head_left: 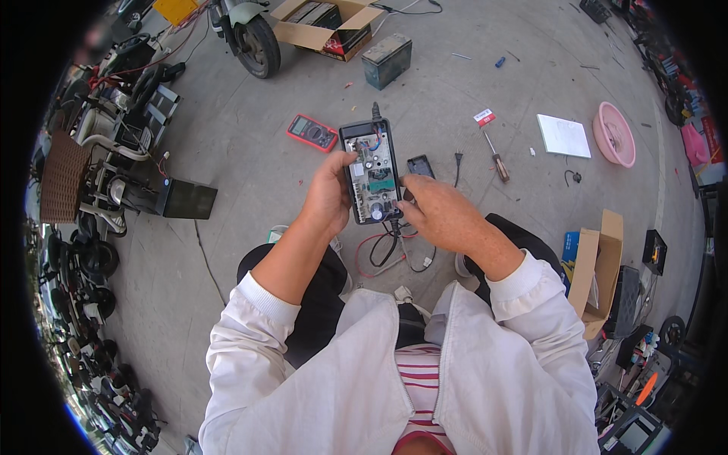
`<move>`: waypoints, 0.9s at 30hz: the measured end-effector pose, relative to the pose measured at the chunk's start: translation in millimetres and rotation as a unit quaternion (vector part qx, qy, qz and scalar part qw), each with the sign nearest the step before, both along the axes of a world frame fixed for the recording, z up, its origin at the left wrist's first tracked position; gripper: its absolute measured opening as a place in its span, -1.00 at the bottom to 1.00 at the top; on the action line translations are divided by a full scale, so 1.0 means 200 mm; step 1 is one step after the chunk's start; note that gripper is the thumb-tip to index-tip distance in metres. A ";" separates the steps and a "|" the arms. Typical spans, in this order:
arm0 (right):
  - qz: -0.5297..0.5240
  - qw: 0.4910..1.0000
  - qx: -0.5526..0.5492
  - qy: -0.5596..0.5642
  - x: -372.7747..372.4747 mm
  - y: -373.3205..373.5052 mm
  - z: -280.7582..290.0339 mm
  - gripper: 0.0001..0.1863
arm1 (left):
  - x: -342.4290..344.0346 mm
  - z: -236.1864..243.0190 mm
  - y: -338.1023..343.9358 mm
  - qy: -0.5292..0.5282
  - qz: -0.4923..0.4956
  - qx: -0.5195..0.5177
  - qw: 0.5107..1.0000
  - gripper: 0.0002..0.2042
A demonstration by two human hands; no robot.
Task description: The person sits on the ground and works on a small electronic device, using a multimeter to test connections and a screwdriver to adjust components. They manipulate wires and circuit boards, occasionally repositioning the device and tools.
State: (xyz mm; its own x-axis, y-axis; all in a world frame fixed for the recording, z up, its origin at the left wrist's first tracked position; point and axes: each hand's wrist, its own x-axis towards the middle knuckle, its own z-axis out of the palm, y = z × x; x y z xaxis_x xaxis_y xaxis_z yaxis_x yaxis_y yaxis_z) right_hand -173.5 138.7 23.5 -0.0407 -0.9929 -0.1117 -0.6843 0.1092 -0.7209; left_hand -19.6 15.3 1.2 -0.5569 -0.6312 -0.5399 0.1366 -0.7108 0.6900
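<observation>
Both my hands hold an opened power charger (371, 182), a black case with its circuit board facing up, above the floor between my knees. My left hand (327, 196) grips its left edge, the thumb resting over the rim near the upper part of the board. My right hand (444, 212) is closed at the lower right edge, fingers touching the case beside the components. Cables leave the case at both ends; red and black leads (362, 254) hang below it. A black case cover (420, 167) lies just beyond my right hand, partly hidden.
Around the charger lie a red multimeter (312, 133), a power plug (458, 161), a screwdriver (498, 163) and white paper (563, 136). A pink basin (607, 144) and cardboard box (582, 277) stand right. Ahead are a battery (387, 62) and a wheel (258, 47).
</observation>
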 end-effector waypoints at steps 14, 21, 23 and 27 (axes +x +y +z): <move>0.001 1.000 -0.004 0.011 0.00 0.00 0.00 -0.77 | 0.00 0.00 0.00 0.007 0.001 0.000 1.000 -0.70; 0.003 1.000 0.004 0.017 0.01 -0.01 0.02 -0.77 | 0.01 0.02 0.00 0.013 0.004 0.003 1.000 -0.70; 0.000 1.000 -0.001 0.015 0.01 0.00 0.01 -0.77 | 0.00 0.02 0.00 0.009 0.007 -0.001 1.000 -0.70; 0.012 0.999 -0.009 0.037 0.00 0.00 -0.02 -0.74 | 0.00 0.04 0.00 0.000 0.003 -0.004 1.000 -0.69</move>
